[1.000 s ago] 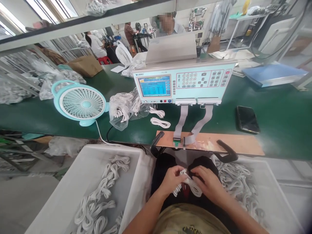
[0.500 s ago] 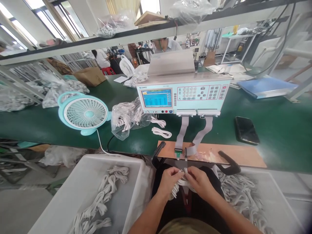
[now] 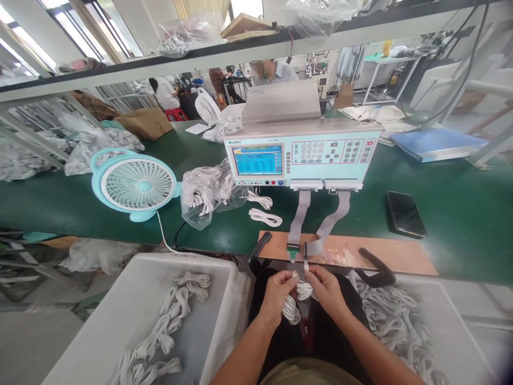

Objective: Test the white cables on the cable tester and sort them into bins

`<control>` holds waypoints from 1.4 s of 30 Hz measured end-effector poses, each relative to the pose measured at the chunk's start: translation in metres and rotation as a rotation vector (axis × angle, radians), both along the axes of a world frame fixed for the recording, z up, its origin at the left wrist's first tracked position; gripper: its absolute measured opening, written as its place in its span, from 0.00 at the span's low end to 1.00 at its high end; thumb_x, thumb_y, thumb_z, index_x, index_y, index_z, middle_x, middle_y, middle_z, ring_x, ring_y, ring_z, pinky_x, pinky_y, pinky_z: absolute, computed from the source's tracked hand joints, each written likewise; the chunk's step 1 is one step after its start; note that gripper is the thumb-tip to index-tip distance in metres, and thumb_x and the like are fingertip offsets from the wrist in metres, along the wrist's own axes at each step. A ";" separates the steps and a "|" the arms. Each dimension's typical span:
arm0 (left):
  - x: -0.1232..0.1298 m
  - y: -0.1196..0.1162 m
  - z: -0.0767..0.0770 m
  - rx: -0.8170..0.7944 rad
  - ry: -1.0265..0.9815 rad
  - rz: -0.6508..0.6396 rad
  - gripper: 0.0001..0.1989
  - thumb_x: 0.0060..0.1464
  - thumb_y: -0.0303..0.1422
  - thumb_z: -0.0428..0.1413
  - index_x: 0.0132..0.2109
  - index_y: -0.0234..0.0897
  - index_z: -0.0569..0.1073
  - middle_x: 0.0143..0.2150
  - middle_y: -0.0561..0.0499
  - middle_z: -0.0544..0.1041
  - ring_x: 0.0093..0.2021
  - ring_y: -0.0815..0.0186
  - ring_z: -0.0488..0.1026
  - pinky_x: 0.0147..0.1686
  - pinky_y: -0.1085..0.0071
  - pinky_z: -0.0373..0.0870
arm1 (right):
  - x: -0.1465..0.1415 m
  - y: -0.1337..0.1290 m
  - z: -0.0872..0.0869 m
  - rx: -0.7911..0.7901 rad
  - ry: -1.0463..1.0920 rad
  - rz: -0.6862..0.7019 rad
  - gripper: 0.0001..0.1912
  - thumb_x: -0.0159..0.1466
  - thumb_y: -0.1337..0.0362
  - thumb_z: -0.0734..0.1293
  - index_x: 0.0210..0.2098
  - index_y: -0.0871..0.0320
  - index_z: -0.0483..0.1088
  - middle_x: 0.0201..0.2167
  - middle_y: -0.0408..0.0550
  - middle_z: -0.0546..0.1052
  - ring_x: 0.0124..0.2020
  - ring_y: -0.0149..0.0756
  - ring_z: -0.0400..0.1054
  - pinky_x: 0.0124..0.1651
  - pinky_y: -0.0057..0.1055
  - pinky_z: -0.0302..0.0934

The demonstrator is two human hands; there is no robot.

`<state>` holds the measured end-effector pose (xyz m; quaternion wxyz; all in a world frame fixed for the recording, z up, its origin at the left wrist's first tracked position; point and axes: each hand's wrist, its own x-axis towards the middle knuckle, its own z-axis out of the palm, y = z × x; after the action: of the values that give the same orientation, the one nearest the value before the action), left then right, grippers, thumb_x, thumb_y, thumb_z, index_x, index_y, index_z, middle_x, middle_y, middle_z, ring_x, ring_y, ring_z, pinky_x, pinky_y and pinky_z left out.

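My left hand [image 3: 279, 291] pinches a white cable end just below the small green connector board [image 3: 293, 253]; a coiled white cable [image 3: 291, 310] hangs beneath its fingers. My right hand [image 3: 325, 289] grips another white plug, which meets the dark connector at the end of the right ribbon cable [image 3: 336, 214]. Between the hands hangs a second white coil [image 3: 304, 290]. Both ribbons run up to the tester [image 3: 302, 155], whose blue screen is lit. A wooden board [image 3: 380, 255] lies under the connectors at the table's edge.
A bin of coiled cables [image 3: 228, 299] stands at the left, another bin [image 3: 444, 310] at the right. On the green table [image 3: 216, 238] are a fan [image 3: 140, 184], bagged cables [image 3: 200, 195], two loose coils and a phone [image 3: 406, 214]. People sit beyond the shelf.
Both hands have moved slightly up toward the connectors. The right plug now meets its connector, and the coils hang apart below the hands. The screen's display has changed.
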<state>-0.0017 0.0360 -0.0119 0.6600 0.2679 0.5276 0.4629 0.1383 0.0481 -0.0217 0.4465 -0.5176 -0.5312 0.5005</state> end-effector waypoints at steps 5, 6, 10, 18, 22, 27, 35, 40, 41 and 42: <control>-0.011 0.006 -0.001 0.104 0.126 -0.179 0.16 0.45 0.43 0.59 0.26 0.31 0.71 0.18 0.56 0.64 0.18 0.76 0.57 0.19 0.79 0.53 | -0.005 0.001 0.007 -0.241 0.249 -0.007 0.20 0.53 0.47 0.69 0.25 0.60 0.68 0.18 0.41 0.66 0.20 0.30 0.58 0.24 0.26 0.53; -0.014 0.008 -0.001 0.115 0.146 -0.229 0.17 0.46 0.44 0.58 0.25 0.32 0.70 0.17 0.57 0.63 0.17 0.76 0.56 0.18 0.79 0.51 | -0.007 0.002 0.009 -0.284 0.292 -0.020 0.20 0.52 0.47 0.70 0.24 0.60 0.68 0.18 0.41 0.66 0.19 0.30 0.57 0.23 0.26 0.53; -0.019 0.017 0.000 0.101 0.167 -0.264 0.15 0.46 0.42 0.55 0.22 0.33 0.68 0.17 0.57 0.62 0.18 0.75 0.56 0.19 0.78 0.52 | -0.014 0.003 0.015 -0.344 0.362 -0.107 0.21 0.47 0.47 0.72 0.22 0.59 0.67 0.16 0.40 0.65 0.18 0.29 0.56 0.22 0.27 0.52; -0.004 0.021 -0.007 0.180 0.135 -0.044 0.13 0.44 0.36 0.56 0.19 0.32 0.68 0.17 0.56 0.60 0.21 0.74 0.54 0.23 0.76 0.53 | -0.011 0.005 0.020 -0.338 0.333 -0.048 0.20 0.48 0.48 0.72 0.24 0.60 0.70 0.19 0.42 0.69 0.20 0.30 0.58 0.26 0.27 0.54; 0.002 0.019 -0.004 0.187 0.172 0.051 0.15 0.43 0.37 0.56 0.17 0.33 0.64 0.17 0.57 0.57 0.21 0.74 0.53 0.23 0.75 0.51 | -0.010 0.007 0.023 -0.315 0.297 -0.037 0.21 0.48 0.47 0.72 0.22 0.60 0.69 0.18 0.41 0.68 0.20 0.30 0.57 0.26 0.27 0.54; 0.007 0.017 0.000 0.191 0.184 0.111 0.14 0.43 0.37 0.56 0.17 0.33 0.66 0.18 0.55 0.60 0.22 0.72 0.56 0.24 0.75 0.55 | -0.009 0.007 0.020 -0.303 0.296 -0.018 0.20 0.49 0.47 0.72 0.24 0.59 0.71 0.20 0.42 0.70 0.22 0.32 0.60 0.28 0.28 0.56; 0.013 0.016 0.002 0.130 0.046 0.156 0.16 0.44 0.42 0.59 0.25 0.30 0.74 0.20 0.53 0.67 0.23 0.71 0.61 0.25 0.75 0.58 | -0.008 0.008 0.019 -0.290 0.279 -0.008 0.19 0.51 0.47 0.71 0.26 0.59 0.72 0.22 0.44 0.72 0.25 0.35 0.63 0.32 0.28 0.58; 0.012 0.015 -0.011 0.141 0.105 0.143 0.19 0.42 0.44 0.59 0.20 0.32 0.68 0.18 0.55 0.62 0.21 0.73 0.56 0.23 0.75 0.54 | -0.009 0.006 0.019 -0.268 0.239 0.012 0.19 0.54 0.47 0.69 0.28 0.58 0.73 0.24 0.45 0.73 0.28 0.39 0.65 0.34 0.30 0.60; 0.012 0.015 -0.013 0.140 0.099 0.142 0.19 0.42 0.45 0.59 0.20 0.32 0.67 0.18 0.55 0.61 0.21 0.73 0.55 0.23 0.75 0.53 | -0.008 0.006 0.017 -0.265 0.224 0.011 0.19 0.54 0.47 0.68 0.28 0.58 0.73 0.24 0.45 0.73 0.28 0.39 0.66 0.34 0.31 0.61; 0.012 0.017 -0.014 0.138 0.082 0.140 0.20 0.42 0.45 0.60 0.20 0.33 0.66 0.19 0.55 0.60 0.22 0.72 0.55 0.23 0.75 0.53 | -0.008 0.006 0.016 -0.264 0.212 0.006 0.19 0.53 0.47 0.69 0.28 0.58 0.73 0.25 0.46 0.74 0.29 0.40 0.66 0.34 0.31 0.61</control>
<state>0.0102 0.0527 -0.0263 0.5837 0.2939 0.5384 0.5319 0.1301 0.0541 -0.0062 0.4269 -0.5145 -0.4121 0.6190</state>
